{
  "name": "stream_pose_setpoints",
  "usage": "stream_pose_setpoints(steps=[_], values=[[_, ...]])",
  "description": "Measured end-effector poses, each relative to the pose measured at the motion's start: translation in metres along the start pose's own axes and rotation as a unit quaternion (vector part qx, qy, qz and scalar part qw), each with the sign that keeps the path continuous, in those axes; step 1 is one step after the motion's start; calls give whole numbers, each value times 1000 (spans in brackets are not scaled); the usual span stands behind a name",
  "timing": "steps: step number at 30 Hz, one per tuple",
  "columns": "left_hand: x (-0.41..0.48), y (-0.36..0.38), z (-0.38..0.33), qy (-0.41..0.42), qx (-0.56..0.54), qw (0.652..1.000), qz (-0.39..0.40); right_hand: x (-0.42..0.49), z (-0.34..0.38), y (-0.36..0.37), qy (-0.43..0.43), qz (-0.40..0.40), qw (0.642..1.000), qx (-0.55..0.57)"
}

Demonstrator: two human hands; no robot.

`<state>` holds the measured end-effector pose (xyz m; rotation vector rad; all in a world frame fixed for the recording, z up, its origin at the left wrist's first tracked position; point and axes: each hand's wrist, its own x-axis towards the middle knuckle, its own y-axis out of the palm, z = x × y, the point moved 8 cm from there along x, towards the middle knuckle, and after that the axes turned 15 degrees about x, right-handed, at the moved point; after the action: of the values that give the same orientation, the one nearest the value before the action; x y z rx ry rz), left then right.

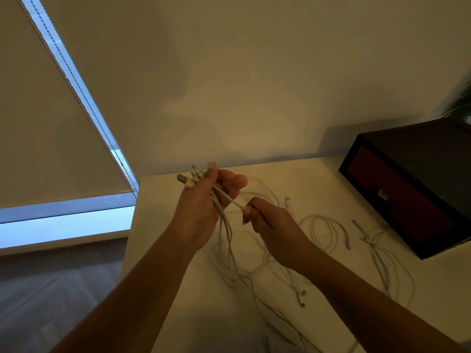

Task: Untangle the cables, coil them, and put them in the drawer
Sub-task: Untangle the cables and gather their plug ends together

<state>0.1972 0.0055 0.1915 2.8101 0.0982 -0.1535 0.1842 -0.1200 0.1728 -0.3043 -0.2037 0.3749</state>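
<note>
Several white cables (257, 253) lie tangled on a white table (178, 296). My left hand (201, 207) is raised above the table and grips a bunch of cable ends, with plugs (187, 180) sticking out past its fingers. My right hand (270, 222) pinches one white cable (229, 198) just beside the left hand's palm, and that strand runs taut between the two hands. More cable loops (328, 230) and a separate strand (377, 253) lie to the right. A dark drawer box (413, 184) with a reddish front stands at the table's right, shut.
The table's left edge (130, 238) drops to a wooden floor. A wall runs behind the table. A window with a roller blind (51, 138) is at the left. A plant leaf (458, 105) shows behind the drawer box.
</note>
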Motion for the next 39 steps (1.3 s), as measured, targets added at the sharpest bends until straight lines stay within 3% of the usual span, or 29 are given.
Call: stream_pose_setpoints(steps=[17,23,30,36,39], values=[[8,-56,-8,-13,-3,997,-80,-16,-65,-22,3,57,976,-209],[9,-68,-13,-6,-9,997,-83,-15,-109,-53,81,51,957,-274],[8,-48,-20,14,9,997,-78,-4,-98,-57,148,29,980,-127],[9,-14,-3,9,-2,999,-33,9,-26,1,97,109,989,9],[6,-4,0,14,2,1000,-15,14,-6,18,46,112,993,-7]])
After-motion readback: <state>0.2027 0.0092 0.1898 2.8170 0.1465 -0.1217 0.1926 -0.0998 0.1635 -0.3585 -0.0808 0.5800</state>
